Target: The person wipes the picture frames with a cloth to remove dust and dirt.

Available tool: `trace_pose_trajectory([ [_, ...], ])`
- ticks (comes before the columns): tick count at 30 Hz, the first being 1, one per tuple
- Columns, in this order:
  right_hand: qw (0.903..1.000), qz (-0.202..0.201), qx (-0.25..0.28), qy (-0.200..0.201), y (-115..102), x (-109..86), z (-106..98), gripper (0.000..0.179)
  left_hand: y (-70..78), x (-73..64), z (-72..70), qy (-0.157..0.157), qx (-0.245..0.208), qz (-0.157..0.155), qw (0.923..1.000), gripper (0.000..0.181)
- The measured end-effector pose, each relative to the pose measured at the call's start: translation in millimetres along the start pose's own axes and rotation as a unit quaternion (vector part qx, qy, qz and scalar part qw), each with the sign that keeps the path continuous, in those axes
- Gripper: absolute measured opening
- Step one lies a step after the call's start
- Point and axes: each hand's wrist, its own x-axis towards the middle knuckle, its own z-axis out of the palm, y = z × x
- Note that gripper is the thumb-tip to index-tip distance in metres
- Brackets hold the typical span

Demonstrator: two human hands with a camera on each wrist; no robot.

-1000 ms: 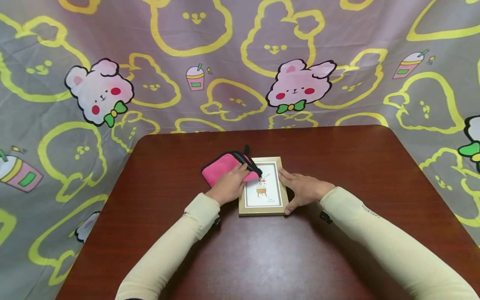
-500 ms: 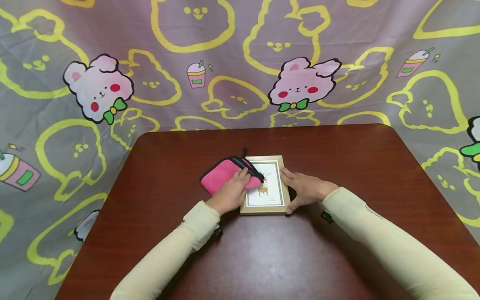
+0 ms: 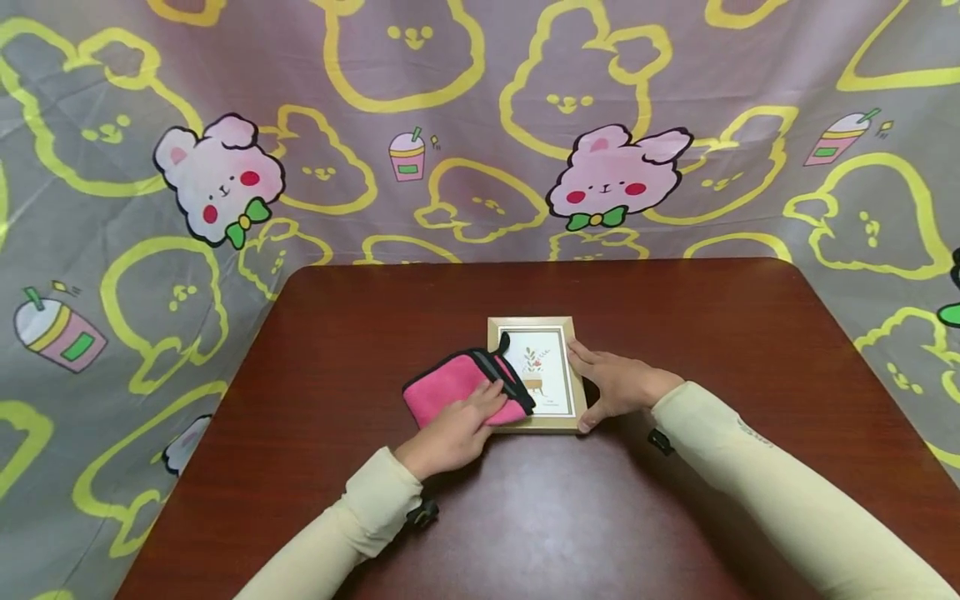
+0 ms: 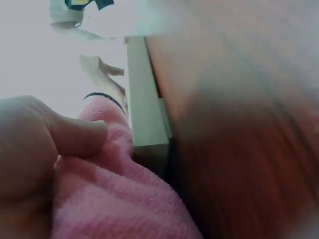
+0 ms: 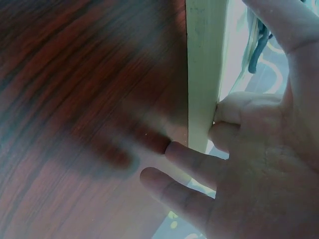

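A pink fuzzy cleaning cloth (image 3: 442, 387) with black edging and a small black loop lies folded across the lower left part of a picture frame (image 3: 580, 408). My left hand (image 3: 450, 433) holds the cloth, its fingers pressed on top. In the left wrist view the thumb (image 4: 82, 137) digs into the bunched cloth (image 4: 114, 199) beside the frame's edge (image 4: 147, 99). My right hand (image 3: 622, 383) is spread along the frame's right side, thumb near the lower corner. In the right wrist view some fingertips touch the frame edge (image 5: 204, 59), while two fingers (image 5: 177, 191) extend past it.
The frame lies flat on a dark reddish-brown wooden table (image 3: 675, 317). Behind and beside the table hangs a patterned curtain (image 3: 480, 125) with cartoon rabbits and drink cups. Black devices (image 3: 423, 512) are strapped at both wrists.
My left hand has moved toward me and slightly left, dragging the cloth down the frame and uncovering more of the picture's upper part. My right hand stays at the frame's right side.
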Motion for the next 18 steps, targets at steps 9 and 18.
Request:
trace_pose_trajectory([
  [9,1.0000,-0.001,-0.003,0.002,-0.7,2.0,1.3,0.119,-20.1,54.8,-7.4,0.057,0.010,-0.045,0.9973,0.046],
  [18,1.0000,-0.005,-0.009,0.001,2.0,2.4,2.2,0.120,6.4,16.9,-3.3,0.006,0.065,-0.034,0.9973,0.045],
])
